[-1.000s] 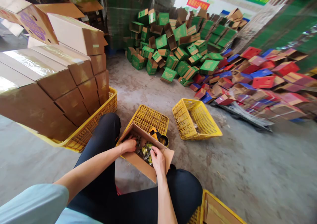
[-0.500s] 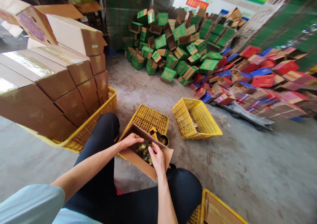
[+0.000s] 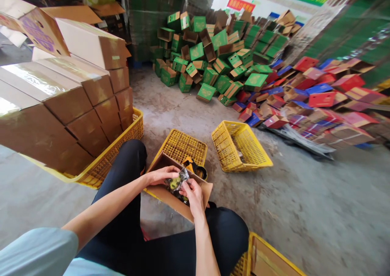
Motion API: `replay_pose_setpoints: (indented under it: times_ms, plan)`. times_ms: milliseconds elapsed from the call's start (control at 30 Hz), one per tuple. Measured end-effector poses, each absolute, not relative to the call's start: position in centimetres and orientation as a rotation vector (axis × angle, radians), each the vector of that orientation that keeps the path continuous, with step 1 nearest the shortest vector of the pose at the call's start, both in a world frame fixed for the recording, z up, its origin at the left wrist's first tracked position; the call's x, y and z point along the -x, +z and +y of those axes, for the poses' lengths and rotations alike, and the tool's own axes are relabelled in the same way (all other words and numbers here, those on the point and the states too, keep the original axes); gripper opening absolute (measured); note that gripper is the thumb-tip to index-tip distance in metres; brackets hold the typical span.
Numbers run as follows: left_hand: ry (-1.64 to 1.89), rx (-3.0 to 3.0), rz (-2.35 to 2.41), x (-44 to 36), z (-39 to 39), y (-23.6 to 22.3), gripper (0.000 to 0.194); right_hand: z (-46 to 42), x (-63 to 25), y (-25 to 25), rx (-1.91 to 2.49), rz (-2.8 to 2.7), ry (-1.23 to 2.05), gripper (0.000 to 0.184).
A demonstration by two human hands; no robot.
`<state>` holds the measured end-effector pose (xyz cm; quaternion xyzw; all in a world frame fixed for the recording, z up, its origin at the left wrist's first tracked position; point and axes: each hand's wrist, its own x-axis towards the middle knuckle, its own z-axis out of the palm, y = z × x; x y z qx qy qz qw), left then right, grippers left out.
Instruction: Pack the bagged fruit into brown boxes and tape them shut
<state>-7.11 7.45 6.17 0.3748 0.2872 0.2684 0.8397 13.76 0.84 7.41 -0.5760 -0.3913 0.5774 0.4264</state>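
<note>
Between my legs an open cardboard box [image 3: 170, 201] rests on an upturned yellow plastic crate [image 3: 185, 144]. Over the box's opening, a clear plastic packet [image 3: 176, 181] with yellow-green contents is pinched between both hands. My left hand [image 3: 163, 175] grips its left side, and my right hand [image 3: 193, 192] has its right edge between thumb and fingers. What exactly is inside the packet is too small to tell. More dark and greenish packets lie below in the box, partly hidden by my hands. A yellow and black tape dispenser [image 3: 195, 168] sits on the crate just behind the box.
To my left, taped cardboard cartons [image 3: 57, 93] are stacked in a large yellow crate [image 3: 100, 172]. A tilted yellow basket [image 3: 242, 148] stands ahead on the right; another crate [image 3: 271, 259] is by my right knee. Green boxes [image 3: 210, 77] and red-blue boxes [image 3: 323, 99] are heaped farther back.
A clear packet has come up from the box's contents into both hands. My fingers have closed on it, where before they were down at the packets inside.
</note>
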Motion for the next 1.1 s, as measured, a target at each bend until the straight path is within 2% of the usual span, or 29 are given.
replay_pose_setpoints:
  times_ms: [100, 367, 667, 1100]
  plan:
    - [0.524, -0.854, 0.65, 7.3, 7.4, 5.7, 0.064, 1.0, -13.8, 7.3, 1.427, -0.912, 1.433, 0.049]
    - [0.558, -0.914, 0.659, 7.5, 7.9, 5.5, 0.054, 1.2, -13.9, 7.2, 1.45, -0.888, 1.41, 0.048]
    - [0.552, -0.91, 0.663, 7.4, 8.1, 4.8, 0.057, 1.1, -14.1, 7.0, 1.43, -0.84, 1.408, 0.055]
    - [0.672, -0.847, 0.684, 7.1, 8.1, 4.4, 0.054, 1.0, -14.4, 6.6, 1.308, -0.814, 1.416, 0.033]
